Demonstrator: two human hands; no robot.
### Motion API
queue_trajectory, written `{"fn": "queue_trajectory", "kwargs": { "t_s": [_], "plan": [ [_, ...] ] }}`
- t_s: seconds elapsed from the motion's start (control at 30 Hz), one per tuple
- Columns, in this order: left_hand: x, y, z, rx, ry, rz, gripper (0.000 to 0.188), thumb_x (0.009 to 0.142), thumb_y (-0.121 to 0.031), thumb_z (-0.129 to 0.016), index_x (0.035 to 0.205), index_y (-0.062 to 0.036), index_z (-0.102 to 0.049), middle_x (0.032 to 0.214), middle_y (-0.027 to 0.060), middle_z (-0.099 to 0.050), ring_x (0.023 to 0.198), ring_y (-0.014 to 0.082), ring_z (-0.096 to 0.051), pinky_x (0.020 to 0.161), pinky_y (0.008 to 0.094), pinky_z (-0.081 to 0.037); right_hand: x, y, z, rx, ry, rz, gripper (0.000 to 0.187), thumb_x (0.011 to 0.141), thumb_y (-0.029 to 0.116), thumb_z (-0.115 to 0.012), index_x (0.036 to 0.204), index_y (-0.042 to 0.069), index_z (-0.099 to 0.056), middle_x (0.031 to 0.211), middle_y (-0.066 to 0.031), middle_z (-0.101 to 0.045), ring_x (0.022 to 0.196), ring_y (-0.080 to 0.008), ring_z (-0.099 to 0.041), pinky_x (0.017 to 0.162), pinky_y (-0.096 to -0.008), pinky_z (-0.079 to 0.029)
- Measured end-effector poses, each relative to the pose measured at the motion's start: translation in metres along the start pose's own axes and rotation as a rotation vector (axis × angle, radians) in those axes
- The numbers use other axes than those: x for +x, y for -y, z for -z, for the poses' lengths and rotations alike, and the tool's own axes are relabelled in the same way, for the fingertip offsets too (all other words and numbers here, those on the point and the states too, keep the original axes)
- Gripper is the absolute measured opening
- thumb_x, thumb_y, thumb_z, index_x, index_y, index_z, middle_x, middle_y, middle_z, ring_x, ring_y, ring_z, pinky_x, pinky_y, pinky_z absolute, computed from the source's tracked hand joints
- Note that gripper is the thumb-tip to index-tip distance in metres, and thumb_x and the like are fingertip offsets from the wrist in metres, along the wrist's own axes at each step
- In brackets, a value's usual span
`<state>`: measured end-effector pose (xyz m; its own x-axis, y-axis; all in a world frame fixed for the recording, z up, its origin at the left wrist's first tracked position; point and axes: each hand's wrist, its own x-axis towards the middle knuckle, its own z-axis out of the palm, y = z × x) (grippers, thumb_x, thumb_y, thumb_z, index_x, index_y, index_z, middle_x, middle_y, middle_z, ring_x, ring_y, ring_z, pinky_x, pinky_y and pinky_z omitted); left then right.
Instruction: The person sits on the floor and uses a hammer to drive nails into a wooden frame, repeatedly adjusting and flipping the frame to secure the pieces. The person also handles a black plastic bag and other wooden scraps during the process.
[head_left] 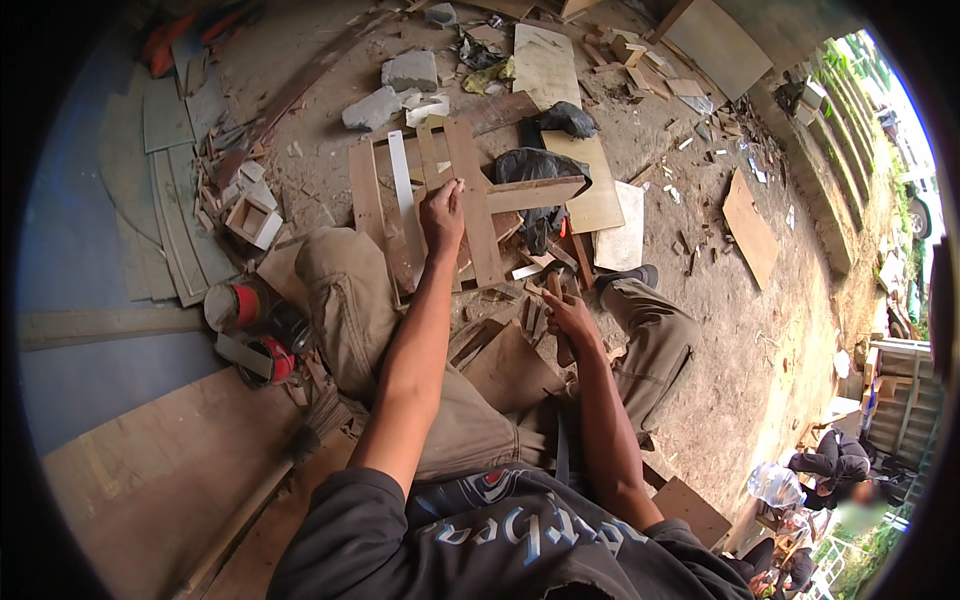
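Note:
My left hand (pixel 443 212) is closed in a pinch above a wooden frame (pixel 480 235) made of several slats. Whatever sits between its fingertips is too small to name. One pale white strip (pixel 405 200) runs along the frame's left part, and a board (pixel 535 194) juts out to the right from it. Lower and to the right, my right hand (pixel 572 318) is wrapped round the wooden handle of a hammer (pixel 565 350). The hammer's dark head is hard to make out against the scraps beyond the hand.
Open cans (pixel 232 306) stand left of my knee, beside a small wooden box (pixel 253 222). Concrete blocks (pixel 410 70), a black plastic bag (pixel 540 165) and plywood sheets (pixel 590 185) lie beyond the frame. Wood scraps litter the ground. People (pixel 835 460) sit at the far right.

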<state>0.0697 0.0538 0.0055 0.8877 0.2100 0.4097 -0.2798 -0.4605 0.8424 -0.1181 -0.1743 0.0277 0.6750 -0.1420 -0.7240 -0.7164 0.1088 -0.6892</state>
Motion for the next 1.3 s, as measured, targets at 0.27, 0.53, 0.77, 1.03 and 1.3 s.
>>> {"fn": "queue_trajectory", "kwargs": {
  "t_s": [0.27, 0.53, 0.77, 1.03, 1.3],
  "plan": [
    [0.002, -0.007, 0.001, 0.024, -0.022, -0.072, 0.014, 0.092, -0.011, -0.063, 0.098, -0.0011, -0.070, 0.086, 0.0179, -0.070, 0.080, 0.0334, -0.069, 0.067, 0.0371, -0.052, -0.028, 0.032, -0.032, -0.032, -0.011, 0.289, 0.029, 0.096, 0.022, -0.062, 0.117, 0.004, -0.056, 0.072, 0.0025, -0.049, 0.055, -0.0060, -0.044, 0.047, -0.0246, -0.037],
    [0.001, -0.014, 0.000, 0.019, -0.021, -0.092, 0.014, 0.090, -0.012, -0.065, 0.095, -0.0004, -0.070, 0.082, 0.0178, -0.069, 0.074, 0.0339, -0.066, 0.066, 0.0385, -0.051, -0.026, 0.036, -0.053, -0.251, -0.051, 0.687, 0.043, 0.098, 0.018, -0.057, 0.136, 0.001, -0.047, 0.073, -0.0039, -0.053, 0.062, -0.0110, -0.048, 0.055, -0.0290, -0.042],
    [0.002, -0.006, 0.001, 0.088, 0.021, -0.120, 0.013, 0.089, -0.011, -0.065, 0.094, -0.0011, -0.071, 0.084, 0.0172, -0.069, 0.079, 0.0336, -0.066, 0.072, 0.0394, -0.051, -0.030, 0.094, -0.102, -0.479, -0.136, 0.776, 0.046, 0.101, 0.025, -0.053, 0.140, 0.003, -0.041, 0.078, -0.0256, -0.062, 0.066, -0.0282, -0.064, 0.062, -0.0402, -0.049],
    [0.001, -0.012, 0.006, 0.126, 0.039, -0.041, 0.015, 0.089, -0.013, -0.064, 0.097, -0.0020, -0.073, 0.087, 0.0167, -0.070, 0.080, 0.0340, -0.066, 0.074, 0.0404, -0.051, -0.015, 0.109, -0.122, -0.537, -0.102, 0.948, 0.041, 0.100, 0.021, -0.054, 0.135, 0.002, -0.044, 0.086, -0.0313, -0.064, 0.085, -0.0496, -0.063, 0.066, -0.0480, -0.050],
    [0.001, -0.011, 0.004, 0.113, 0.001, -0.082, 0.016, 0.089, -0.014, -0.065, 0.095, -0.0012, -0.073, 0.086, 0.0176, -0.070, 0.080, 0.0339, -0.066, 0.075, 0.0400, -0.052, -0.014, 0.113, -0.120, -0.563, -0.143, 1.005, 0.042, 0.099, 0.018, -0.055, 0.135, 0.001, -0.043, 0.083, -0.0309, -0.064, 0.082, -0.0492, -0.063, 0.065, -0.0488, -0.050]
  ]
}}
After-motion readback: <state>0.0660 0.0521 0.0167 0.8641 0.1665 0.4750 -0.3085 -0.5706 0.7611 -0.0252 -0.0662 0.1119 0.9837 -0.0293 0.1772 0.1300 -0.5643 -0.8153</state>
